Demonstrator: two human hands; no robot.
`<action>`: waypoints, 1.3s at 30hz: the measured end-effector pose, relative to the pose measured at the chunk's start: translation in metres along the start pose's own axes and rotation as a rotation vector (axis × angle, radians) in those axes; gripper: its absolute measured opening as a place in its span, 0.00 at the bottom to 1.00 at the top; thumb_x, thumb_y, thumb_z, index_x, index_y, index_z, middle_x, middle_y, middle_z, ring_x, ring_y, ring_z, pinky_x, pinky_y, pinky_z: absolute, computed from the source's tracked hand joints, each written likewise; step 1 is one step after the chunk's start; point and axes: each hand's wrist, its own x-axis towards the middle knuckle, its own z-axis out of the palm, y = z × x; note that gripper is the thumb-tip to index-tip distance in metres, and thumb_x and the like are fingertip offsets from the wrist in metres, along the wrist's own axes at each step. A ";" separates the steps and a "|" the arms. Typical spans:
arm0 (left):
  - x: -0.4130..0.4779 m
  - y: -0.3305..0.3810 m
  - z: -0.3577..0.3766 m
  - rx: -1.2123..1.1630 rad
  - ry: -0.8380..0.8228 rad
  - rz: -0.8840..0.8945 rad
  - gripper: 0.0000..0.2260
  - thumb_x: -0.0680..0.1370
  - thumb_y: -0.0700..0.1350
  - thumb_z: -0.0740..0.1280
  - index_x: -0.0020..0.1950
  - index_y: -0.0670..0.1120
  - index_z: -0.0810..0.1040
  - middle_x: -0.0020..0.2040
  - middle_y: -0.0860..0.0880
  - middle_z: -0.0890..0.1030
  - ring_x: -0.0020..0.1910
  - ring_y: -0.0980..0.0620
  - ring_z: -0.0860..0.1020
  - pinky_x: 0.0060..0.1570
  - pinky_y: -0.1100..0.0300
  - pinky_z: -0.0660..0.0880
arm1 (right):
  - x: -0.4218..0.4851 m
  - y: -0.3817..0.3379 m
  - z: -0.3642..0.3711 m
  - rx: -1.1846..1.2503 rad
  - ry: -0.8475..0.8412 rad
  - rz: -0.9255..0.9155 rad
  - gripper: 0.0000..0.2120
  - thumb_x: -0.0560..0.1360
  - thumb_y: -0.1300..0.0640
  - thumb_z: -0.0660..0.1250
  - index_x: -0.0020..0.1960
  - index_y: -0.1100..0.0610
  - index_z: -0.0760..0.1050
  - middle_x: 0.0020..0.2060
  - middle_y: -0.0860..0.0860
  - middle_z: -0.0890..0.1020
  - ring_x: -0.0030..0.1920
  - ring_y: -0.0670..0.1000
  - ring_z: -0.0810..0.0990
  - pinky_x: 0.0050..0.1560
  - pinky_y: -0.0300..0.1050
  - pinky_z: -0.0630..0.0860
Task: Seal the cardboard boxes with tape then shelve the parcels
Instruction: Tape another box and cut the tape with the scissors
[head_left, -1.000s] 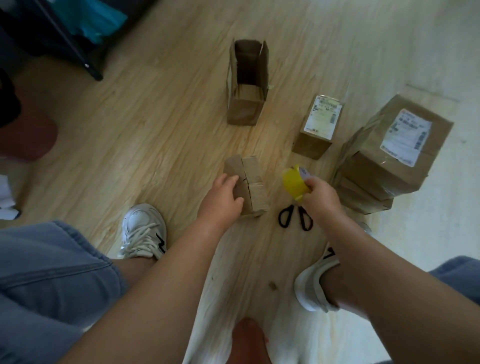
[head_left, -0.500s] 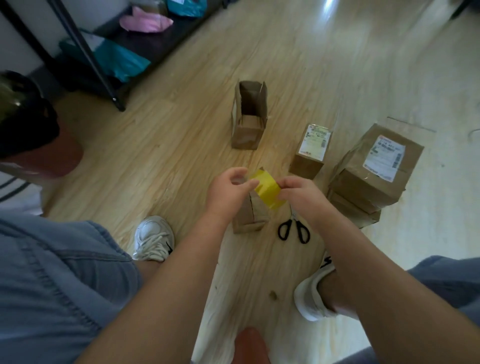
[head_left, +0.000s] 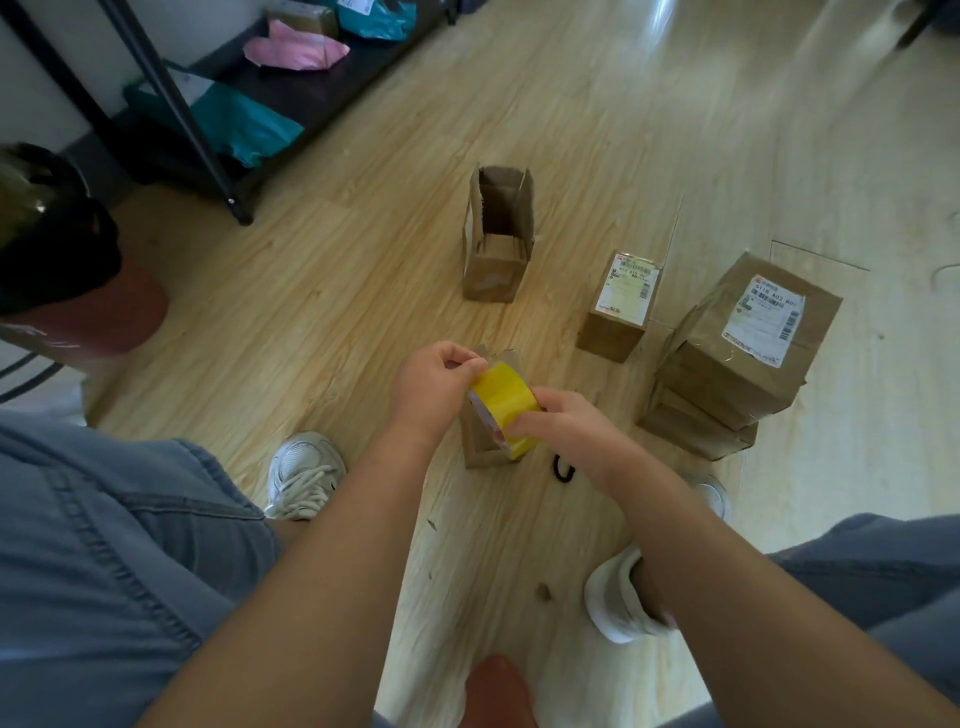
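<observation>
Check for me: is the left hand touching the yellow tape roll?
Touching. The head view shows the left hand pinching the upper edge of the tape roll with its fingertips, no gap between them, while the right hand grips its lower side.

Pale wood-plank floor (head_left: 332, 291), black metal shelf rack (head_left: 218, 130), white wall (head_left: 47, 88)

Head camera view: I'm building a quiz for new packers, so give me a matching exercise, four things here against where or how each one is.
1 tape roll
2 tall box
3 scissors
4 pink bag

A on the black shelf
B standing on the floor, top flaps open
C gripped by left hand and right hand
D on the floor, mostly hidden under the right hand

Pairs: 1-C, 2-B, 3-D, 4-A
</observation>
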 end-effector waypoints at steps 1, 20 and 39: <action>0.000 -0.001 0.000 0.023 0.004 0.005 0.08 0.76 0.44 0.72 0.37 0.53 0.78 0.37 0.53 0.81 0.41 0.53 0.78 0.45 0.56 0.74 | -0.001 0.000 0.001 0.001 -0.007 0.010 0.04 0.76 0.59 0.70 0.48 0.54 0.82 0.42 0.51 0.83 0.47 0.48 0.80 0.48 0.42 0.71; 0.044 0.026 -0.002 0.351 -0.039 0.054 0.09 0.77 0.47 0.70 0.36 0.53 0.76 0.36 0.54 0.79 0.43 0.51 0.80 0.46 0.56 0.75 | 0.000 0.008 0.030 0.124 0.259 0.259 0.24 0.76 0.38 0.68 0.40 0.61 0.74 0.31 0.56 0.78 0.30 0.47 0.76 0.34 0.40 0.68; 0.084 0.007 -0.003 0.256 0.015 0.042 0.04 0.78 0.46 0.69 0.46 0.47 0.81 0.40 0.50 0.80 0.43 0.50 0.79 0.45 0.55 0.75 | 0.007 0.023 0.034 0.255 0.269 0.241 0.22 0.78 0.46 0.68 0.32 0.59 0.73 0.26 0.54 0.80 0.23 0.50 0.79 0.29 0.39 0.74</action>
